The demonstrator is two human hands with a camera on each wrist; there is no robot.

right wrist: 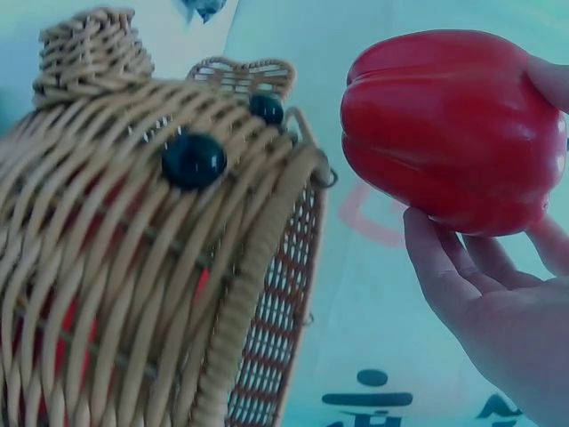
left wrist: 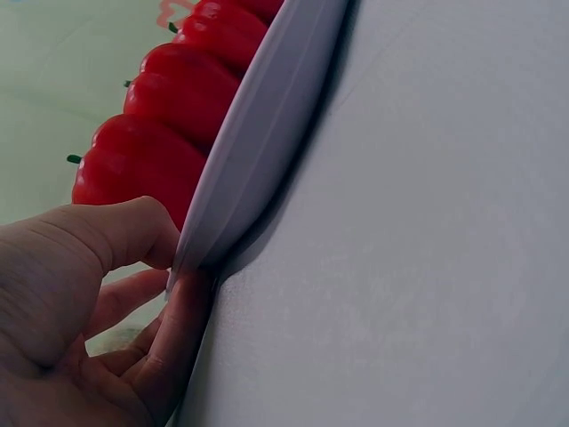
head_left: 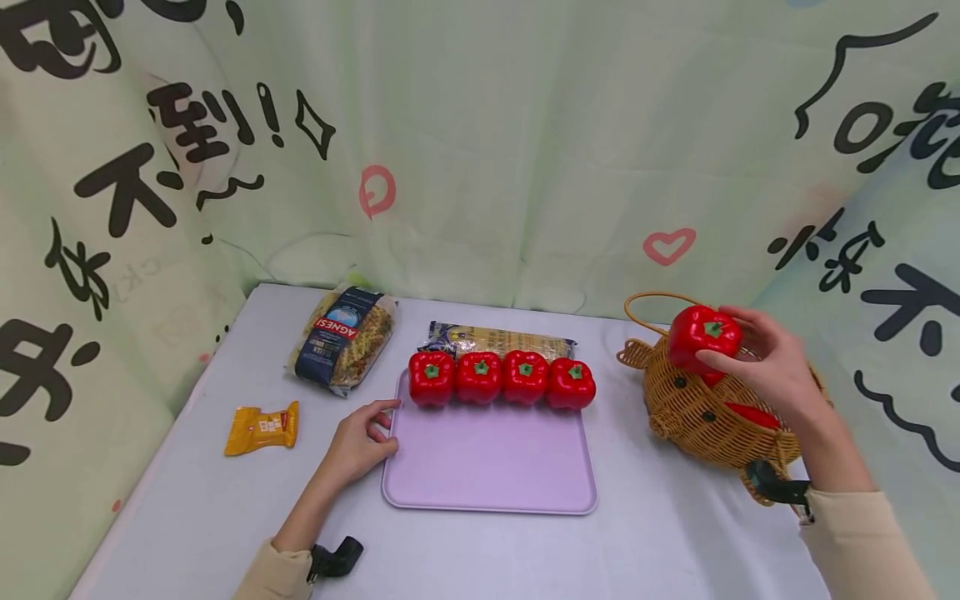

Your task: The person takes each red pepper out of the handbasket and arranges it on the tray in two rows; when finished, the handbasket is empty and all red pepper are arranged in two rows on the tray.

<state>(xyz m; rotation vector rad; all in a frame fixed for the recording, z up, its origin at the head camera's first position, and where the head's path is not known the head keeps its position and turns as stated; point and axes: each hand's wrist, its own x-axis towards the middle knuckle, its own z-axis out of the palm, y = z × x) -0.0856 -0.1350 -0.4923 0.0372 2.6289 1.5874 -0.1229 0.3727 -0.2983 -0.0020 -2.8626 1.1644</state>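
Note:
My right hand [head_left: 772, 364] grips a red bell pepper [head_left: 703, 337] just above the wicker basket [head_left: 690, 412]; in the right wrist view the pepper [right wrist: 444, 129] is held clear of the basket's rim. More red shows inside the basket and through its weave. My left hand [head_left: 362, 442] pinches the left edge of a lilac tray [head_left: 491, 467], with thumb and fingertips at the rim in the left wrist view. Along the tray's far edge, several red bell peppers [head_left: 478, 377] stand in a row, green stems showing.
Behind the tray lies a clear pack of pale food [head_left: 502, 340]. A bag of pasta [head_left: 345, 337] is at the back left, with a small orange packet [head_left: 262, 428] nearer the left table edge. Curtains [head_left: 480, 150] with printed writing surround the white table [head_left: 450, 554].

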